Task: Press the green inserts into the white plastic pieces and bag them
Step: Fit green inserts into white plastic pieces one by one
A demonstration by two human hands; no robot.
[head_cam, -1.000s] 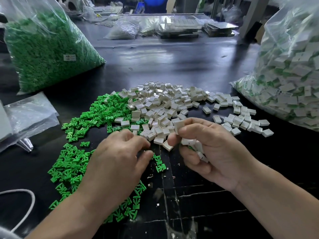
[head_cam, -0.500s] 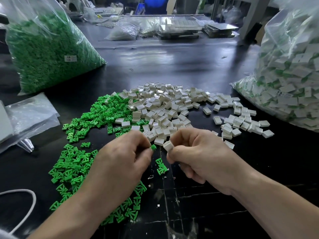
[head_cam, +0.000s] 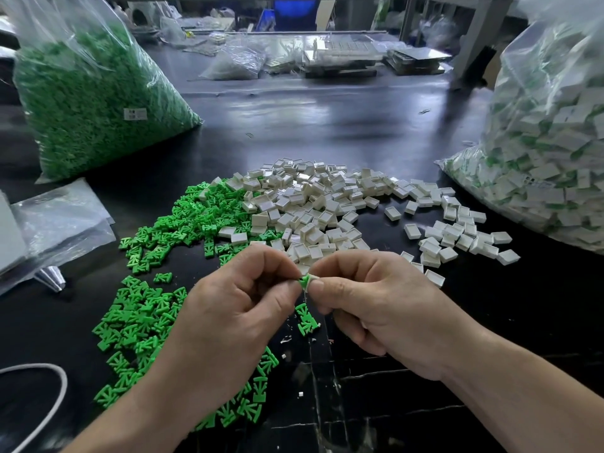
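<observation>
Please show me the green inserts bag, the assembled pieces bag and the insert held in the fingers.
Green inserts bag (head_cam: 91, 103): head view, filled front.
Assembled pieces bag (head_cam: 549, 152): head view, side wall.
Held insert (head_cam: 304, 281): head view, exposed green tip.

Worktable (head_cam: 327, 125): dark, glossy, marked with pale lines at the near edge. Directly on top:

- Green inserts (head_cam: 140, 322), loose, heaped left of centre, touching and partly mixed with the next lot.
- White plastic pieces (head_cam: 327, 204), loose, heaped at centre, thinning to scattered ones toward the right.
- Green-filled bag (head_cam: 91, 103), large, clear, far left.
- White-filled bag (head_cam: 549, 158), large, clear, green showing among the white, right edge.
- Flat clear bags (head_cam: 62, 220), stacked, left edge.
- White cable (head_cam: 49, 387), looped, near left corner.
- White flecks (head_cam: 287, 340), tiny, front centre.
- Smaller clear bags (head_cam: 235, 63) and possibly flat trays (head_cam: 343, 57), far end, blurred.
</observation>
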